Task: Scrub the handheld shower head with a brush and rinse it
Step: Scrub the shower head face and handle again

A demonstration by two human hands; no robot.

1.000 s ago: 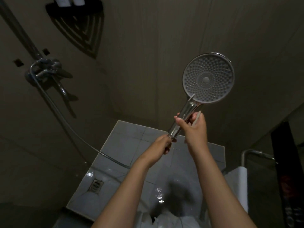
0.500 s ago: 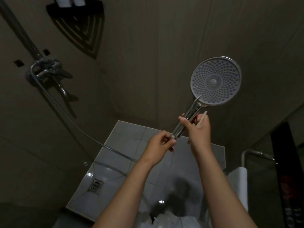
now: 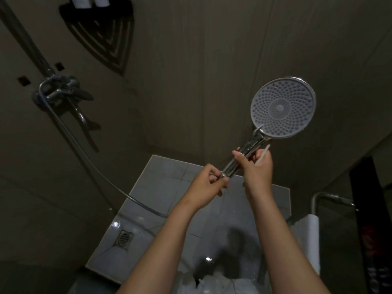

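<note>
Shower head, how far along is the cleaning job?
Done: unclear, though the floor is wet. In hand: the right hand grips the shower head by its handle, plus a thin white stick, perhaps the brush; the left hand pinches the handle's base. Left: rinsing at least; no water runs.

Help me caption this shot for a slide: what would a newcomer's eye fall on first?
The round chrome-rimmed shower head with a grey dotted face stands out, raised at upper right against the dark wall. Below it, the right hand grips its handle together with a thin white stick, and the left hand pinches the handle's base.
</note>
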